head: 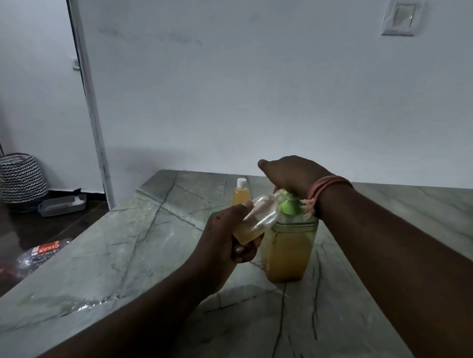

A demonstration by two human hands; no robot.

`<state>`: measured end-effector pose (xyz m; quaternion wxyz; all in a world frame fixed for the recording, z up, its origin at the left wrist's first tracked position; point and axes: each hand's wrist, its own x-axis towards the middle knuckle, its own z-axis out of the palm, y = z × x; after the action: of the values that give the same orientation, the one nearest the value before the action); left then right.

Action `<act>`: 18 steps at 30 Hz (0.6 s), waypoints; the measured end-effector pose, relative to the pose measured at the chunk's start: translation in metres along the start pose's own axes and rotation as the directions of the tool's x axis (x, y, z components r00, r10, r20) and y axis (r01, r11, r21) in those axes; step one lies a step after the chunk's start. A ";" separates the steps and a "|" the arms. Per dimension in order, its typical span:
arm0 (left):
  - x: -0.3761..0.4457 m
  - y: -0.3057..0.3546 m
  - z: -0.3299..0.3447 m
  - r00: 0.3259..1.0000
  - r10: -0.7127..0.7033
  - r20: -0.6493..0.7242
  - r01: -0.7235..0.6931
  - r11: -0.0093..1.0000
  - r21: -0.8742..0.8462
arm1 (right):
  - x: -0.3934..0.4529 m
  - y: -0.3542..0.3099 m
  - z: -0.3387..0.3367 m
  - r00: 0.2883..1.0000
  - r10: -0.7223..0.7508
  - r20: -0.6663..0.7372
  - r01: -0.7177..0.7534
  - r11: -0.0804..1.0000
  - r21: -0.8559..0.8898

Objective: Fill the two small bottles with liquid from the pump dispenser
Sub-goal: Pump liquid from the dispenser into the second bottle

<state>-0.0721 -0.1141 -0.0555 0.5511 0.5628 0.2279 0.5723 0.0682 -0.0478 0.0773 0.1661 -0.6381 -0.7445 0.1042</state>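
Grey-green veined stone counter fills my lower view, white wall behind it. On the counter stands the pump dispenser, a clear squarish jar holding yellow-orange liquid, green pump head on top. My right hand is curled down over the pump head, palm on it, a pink thread band at the wrist. My left hand is wrapped around the base of a small clear bottle, held tilted, its open mouth up against the pump nozzle; a little yellow liquid sits in its lower end. Behind, near the wall, the second small bottle stands upright, white-capped, filled with yellow liquid. Something small and green shows just past my left knuckles; I cannot tell what it is.
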 end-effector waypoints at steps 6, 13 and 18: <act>-0.002 0.000 0.003 1.000 0.028 0.004 -0.028 0.999 0.017 | -0.007 -0.003 -0.008 0.992 -0.040 0.116 0.047 0.997 -0.060; -0.001 0.000 0.003 1.000 0.023 0.000 -0.023 1.000 0.014 | 0.001 0.003 -0.002 0.999 -0.031 0.034 0.031 1.000 -0.005; -0.003 0.000 0.005 1.000 0.013 -0.012 -0.013 1.000 0.020 | -0.002 0.001 -0.002 0.999 -0.013 0.053 0.015 0.999 -0.051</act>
<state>-0.0688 -0.1182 -0.0550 0.5404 0.5661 0.2333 0.5772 0.0701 -0.0496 0.0788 0.1309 -0.6340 -0.7555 0.1006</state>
